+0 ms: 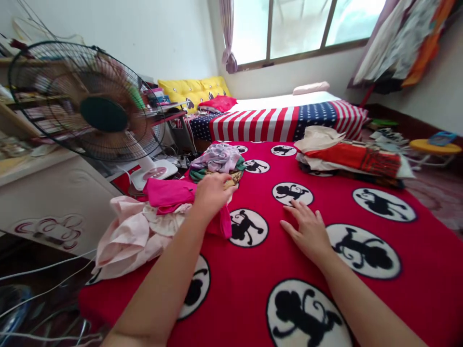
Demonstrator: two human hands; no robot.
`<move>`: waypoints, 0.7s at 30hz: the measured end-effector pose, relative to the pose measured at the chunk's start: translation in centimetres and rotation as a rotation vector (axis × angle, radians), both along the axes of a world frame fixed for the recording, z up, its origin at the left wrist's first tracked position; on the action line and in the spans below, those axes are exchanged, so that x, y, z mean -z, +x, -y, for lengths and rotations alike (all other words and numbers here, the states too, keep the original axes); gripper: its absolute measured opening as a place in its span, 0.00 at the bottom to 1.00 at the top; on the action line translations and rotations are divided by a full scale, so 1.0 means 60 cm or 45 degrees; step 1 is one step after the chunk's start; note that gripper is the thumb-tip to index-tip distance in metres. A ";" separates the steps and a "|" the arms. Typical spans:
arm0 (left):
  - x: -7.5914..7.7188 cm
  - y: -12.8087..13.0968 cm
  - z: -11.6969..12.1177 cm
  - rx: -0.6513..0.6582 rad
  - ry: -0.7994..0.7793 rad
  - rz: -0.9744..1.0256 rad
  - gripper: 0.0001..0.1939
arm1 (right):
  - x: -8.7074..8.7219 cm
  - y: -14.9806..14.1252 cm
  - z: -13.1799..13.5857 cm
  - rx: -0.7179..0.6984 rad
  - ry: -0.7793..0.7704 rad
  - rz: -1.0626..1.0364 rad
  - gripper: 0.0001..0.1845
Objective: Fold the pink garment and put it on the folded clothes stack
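Left hand [213,196], fingers curled onto tan patterned cloth [232,179], grip unclear, just beside lilac bundle [217,159]; right hand [303,232] farther off, flat, fingers spread on red blanket [253,270].

Crumpled hot-pink garment [168,195], atop pale pink clothes [130,241]

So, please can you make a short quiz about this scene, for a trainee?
1. Which hand lies flat on the red blanket?
2. True or false: the left hand touches the stand fan.
3. The cloth beyond the red blanket shows: A) stars and stripes, B) only dots, C) monkeys.

Key: 1. The right hand. 2. False. 3. A.
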State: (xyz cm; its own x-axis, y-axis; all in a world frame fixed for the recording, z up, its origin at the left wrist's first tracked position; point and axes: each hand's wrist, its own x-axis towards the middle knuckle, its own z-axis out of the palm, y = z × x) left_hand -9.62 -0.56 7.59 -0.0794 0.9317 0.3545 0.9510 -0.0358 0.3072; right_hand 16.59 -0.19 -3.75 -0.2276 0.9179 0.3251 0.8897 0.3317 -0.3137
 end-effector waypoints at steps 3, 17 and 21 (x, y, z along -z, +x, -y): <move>-0.028 -0.080 0.008 -0.264 -0.277 -0.240 0.27 | -0.003 -0.002 0.001 0.004 -0.006 -0.011 0.21; -0.121 -0.021 0.056 -0.050 0.734 0.220 0.08 | -0.008 -0.003 0.002 -0.022 -0.027 -0.185 0.20; -0.144 0.081 0.070 0.509 0.674 0.969 0.07 | -0.014 -0.002 0.014 -0.198 -0.019 -0.737 0.26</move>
State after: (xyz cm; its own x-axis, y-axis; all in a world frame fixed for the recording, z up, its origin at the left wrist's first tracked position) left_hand -4.73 -4.79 16.22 -0.1733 0.6769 0.7153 0.3975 -0.6165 0.6797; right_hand 16.46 -1.05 -2.94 -0.1495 0.8934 0.4236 0.5140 0.4362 -0.7386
